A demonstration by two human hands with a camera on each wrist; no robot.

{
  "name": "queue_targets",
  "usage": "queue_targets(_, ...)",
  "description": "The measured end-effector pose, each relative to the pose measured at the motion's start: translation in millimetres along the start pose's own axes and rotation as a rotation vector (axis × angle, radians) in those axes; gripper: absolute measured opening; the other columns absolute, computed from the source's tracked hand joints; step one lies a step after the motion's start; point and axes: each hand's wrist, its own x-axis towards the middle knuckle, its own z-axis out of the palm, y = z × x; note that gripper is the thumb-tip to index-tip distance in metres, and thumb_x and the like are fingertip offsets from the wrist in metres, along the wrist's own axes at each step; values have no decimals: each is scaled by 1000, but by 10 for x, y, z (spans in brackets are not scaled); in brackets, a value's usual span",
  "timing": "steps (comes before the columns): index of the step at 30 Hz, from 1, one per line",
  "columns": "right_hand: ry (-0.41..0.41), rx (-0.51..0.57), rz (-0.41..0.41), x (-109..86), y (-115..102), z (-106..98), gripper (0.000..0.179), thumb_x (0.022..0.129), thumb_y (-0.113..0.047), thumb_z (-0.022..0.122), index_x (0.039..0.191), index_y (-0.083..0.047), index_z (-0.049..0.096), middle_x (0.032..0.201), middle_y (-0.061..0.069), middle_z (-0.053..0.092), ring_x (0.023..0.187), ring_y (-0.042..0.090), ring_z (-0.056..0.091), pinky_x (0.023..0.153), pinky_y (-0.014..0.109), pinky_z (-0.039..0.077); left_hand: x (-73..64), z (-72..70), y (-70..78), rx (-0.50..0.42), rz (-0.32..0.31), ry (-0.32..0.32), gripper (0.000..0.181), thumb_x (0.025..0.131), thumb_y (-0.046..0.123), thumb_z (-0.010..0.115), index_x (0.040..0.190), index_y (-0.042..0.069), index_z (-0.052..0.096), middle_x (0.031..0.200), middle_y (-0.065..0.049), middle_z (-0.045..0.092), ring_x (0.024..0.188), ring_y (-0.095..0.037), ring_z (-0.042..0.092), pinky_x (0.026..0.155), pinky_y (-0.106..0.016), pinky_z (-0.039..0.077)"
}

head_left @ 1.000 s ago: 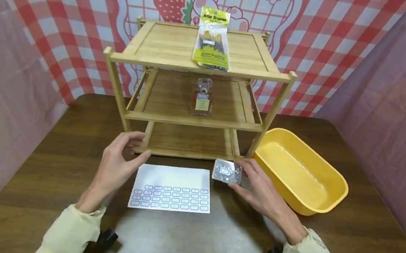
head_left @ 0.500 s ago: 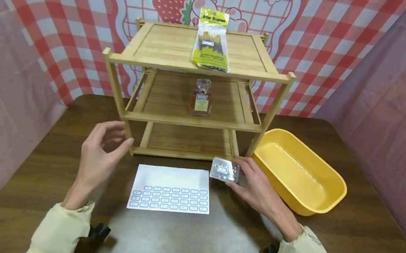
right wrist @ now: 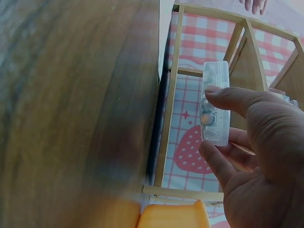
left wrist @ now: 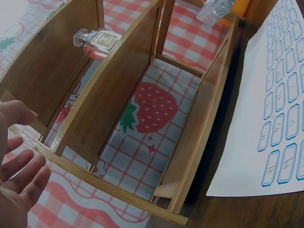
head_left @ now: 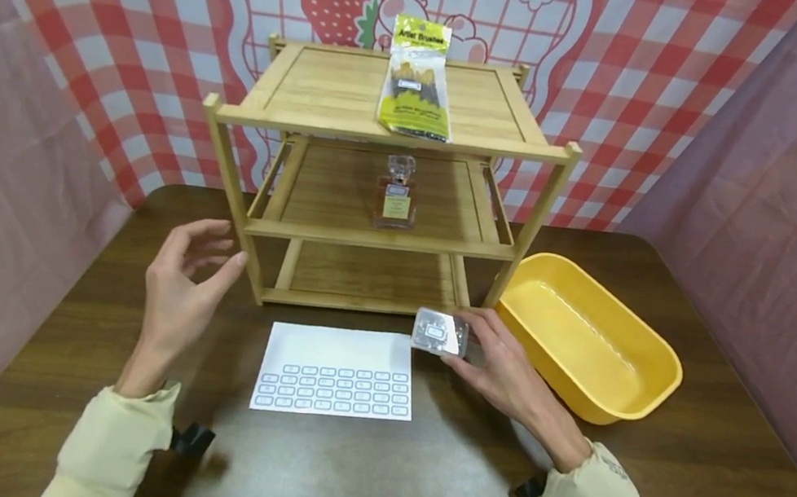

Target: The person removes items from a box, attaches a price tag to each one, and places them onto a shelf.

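Note:
My right hand (head_left: 499,367) grips a small clear plastic box (head_left: 439,333) by its right side, in front of the shelf's lower right. Small things show through the walls of the box (right wrist: 216,104) in the right wrist view, and a small label is on its lid. My left hand (head_left: 183,290) is held in the air by the left front post of the wooden shelf (head_left: 377,238), fingers relaxed, thumb apart, holding nothing. Between the hands, a white sheet of labels (head_left: 336,373) lies on the table, printed with rows of blue-framed labels.
On the top shelf lies a yellow pack of artist brushes (head_left: 418,78). A pink perfume bottle (head_left: 397,193) stands on the middle shelf. A yellow basin (head_left: 662,356) sits on the brown table (head_left: 52,373) at the right, close to the shelf's right post.
My left hand has moved left and slightly away from me, from over the sheet's upper left to beside the shelf's left post. The right hand still holds the box, shifted slightly left.

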Motion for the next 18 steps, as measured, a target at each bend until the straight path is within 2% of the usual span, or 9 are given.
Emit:
queue_targets(14,-23,9,40,23,-25,-3,61,80,-9,92,130,5,61,122,17,61,101,31,62,83,45,58,139,23,-82,-40,-58,27,41,92,-8,71,130,-10,56,121,-12,65,101,-13,65,90,-21,53)
queue_targets(18,-23,6,41,28,-18,1,61,80,-10,91,130,5,61,122,17,61,101,31,62,83,45,58,175,46,-109,-58,-62,34,41,91,-9,72,130,-9,57,118,-8,65,101,-14,64,90,-21,53)
